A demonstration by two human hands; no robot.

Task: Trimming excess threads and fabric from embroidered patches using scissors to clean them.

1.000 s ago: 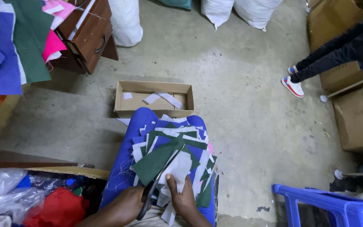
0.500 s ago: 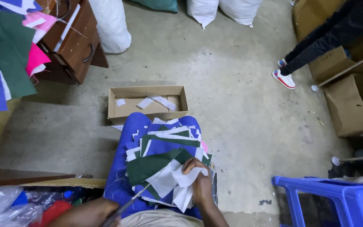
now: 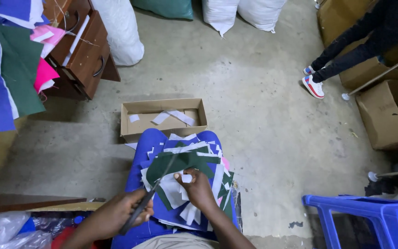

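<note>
Moved up since earlier: left hand (image 3: pixel 124 213), fingers wrapped on scissors (image 3: pixel 149 196) | right hand (image 3: pixel 197 188) pinches white fabric piece (image 3: pixel 173 191), blades apparently touching it | both above green-white scrap pile (image 3: pixel 185 159) on blue lap | cardboard box (image 3: pixel 162 131) just beyond.

scissors (image 3: pixel 149 197) blurred | bystander (image 3: pixel 360 41) cut off | blue chair (image 3: pixel 369 221) cropped
</note>
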